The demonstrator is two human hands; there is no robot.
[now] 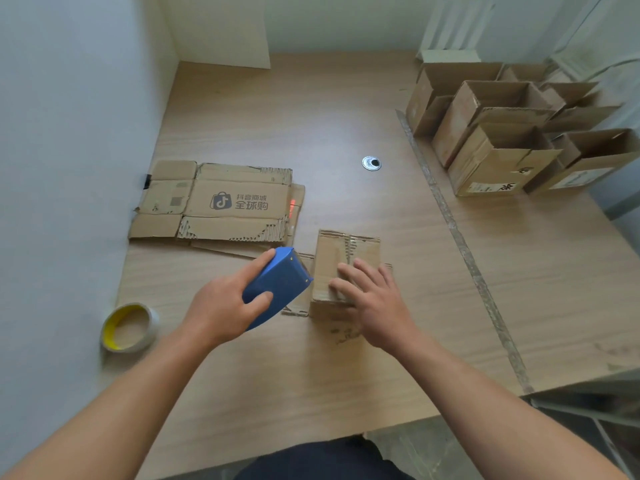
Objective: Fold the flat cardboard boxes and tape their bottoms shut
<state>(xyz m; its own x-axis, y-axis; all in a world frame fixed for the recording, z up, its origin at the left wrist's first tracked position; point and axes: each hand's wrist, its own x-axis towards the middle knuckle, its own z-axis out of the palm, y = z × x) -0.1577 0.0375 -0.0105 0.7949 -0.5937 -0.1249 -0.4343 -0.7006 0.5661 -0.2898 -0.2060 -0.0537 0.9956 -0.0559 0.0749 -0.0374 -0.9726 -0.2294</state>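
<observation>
Cardboard box (332, 254), the one being worked on, stands folded on the table (311, 116) with its bottom face up, directly under the right grip (377, 303). That grip's fingers lie straight and flat on the face, pressing it and clasping nothing. The left grip (221, 306) is curled round a blue tape dispenser (280, 282), whose nose is at the box's left edge (touching or just short, I cannot tell).

Glossy tape seems to run along the flap seam, so this box looks close to finished. A last strip or some smoothing may be all it needs. Well to the right of the right grip and beyond it, a cluster of finished boxes (502, 140) stands open side up. Beyond the left grip lies a stack of flat boxes (225, 202) not yet folded, so a fair share of work remains. A tape roll (130, 327) sits left of the left grip.

The box's long axis runs away from the person, along the seam. Its open top, I judge, faces down onto the table.
</observation>
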